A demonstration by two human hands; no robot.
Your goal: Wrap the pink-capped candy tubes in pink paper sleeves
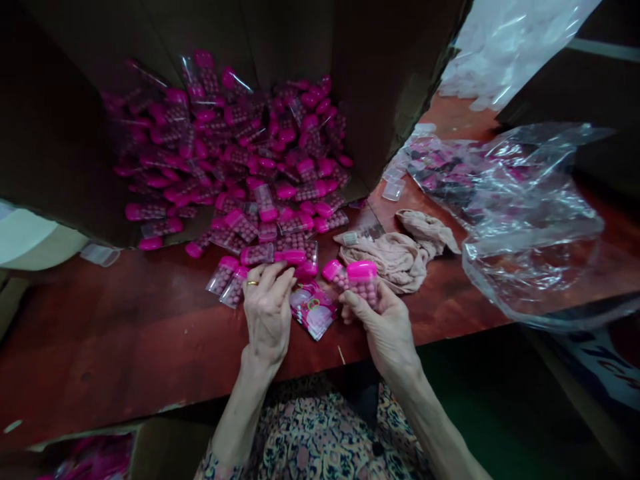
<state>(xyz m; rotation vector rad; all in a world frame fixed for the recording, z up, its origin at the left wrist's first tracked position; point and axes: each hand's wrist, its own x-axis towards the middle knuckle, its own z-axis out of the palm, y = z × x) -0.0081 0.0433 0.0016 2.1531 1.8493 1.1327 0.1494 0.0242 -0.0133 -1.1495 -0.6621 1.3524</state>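
My right hand (pixel 387 327) is closed round a small clear bottle (pixel 363 283) with a bright pink cap and pink balls inside. A second such bottle (pixel 335 273) is close against it, by the fingertips; I cannot tell whether it is held too. With fingers bent and a ring on one, my left hand (pixel 267 310) reaches over pink-capped bottles (pixel 290 257) at the pile's front edge. Its thumb and whatever it grips are hidden. Between the hands lies a small stack of printed pink labels or packets (pixel 314 310). Two more bottles (pixel 227 280) rest left of my left hand.
A cardboard box (pixel 395 87) on its side spills a heap of pink-capped bottles (pixel 240 147) onto the red table (pixel 165 333). To the right are a crumpled beige cloth (pixel 400 253) and a clear plastic bag (pixel 540 220). Small clear cups (pixel 393 189) lie behind the cloth.
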